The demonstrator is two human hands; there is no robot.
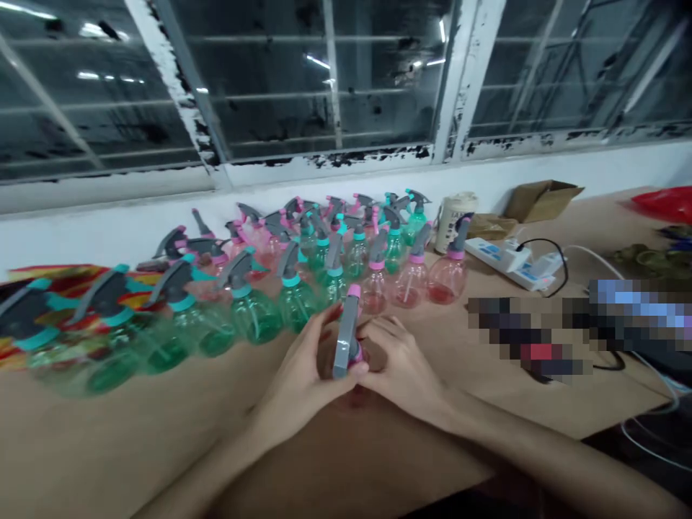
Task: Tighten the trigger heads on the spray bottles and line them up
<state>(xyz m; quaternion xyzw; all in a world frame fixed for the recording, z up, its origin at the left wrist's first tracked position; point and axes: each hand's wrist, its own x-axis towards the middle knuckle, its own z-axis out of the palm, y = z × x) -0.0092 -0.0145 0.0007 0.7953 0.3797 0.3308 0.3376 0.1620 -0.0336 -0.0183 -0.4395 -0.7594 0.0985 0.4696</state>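
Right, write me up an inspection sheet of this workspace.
Surface: brown worktop.
Job's things: held spray bottle with grey-and-pink head; green spray bottles and pink spray bottles standing beyond it.
Clutter: printed container, open cardboard box, pixelated items I cannot identify.
Grips: left grip and right grip both around the held spray bottle, thumbs close together.
Cables: black cable at the white power strip.
Surroundings: white wall, windows with peeling frames.
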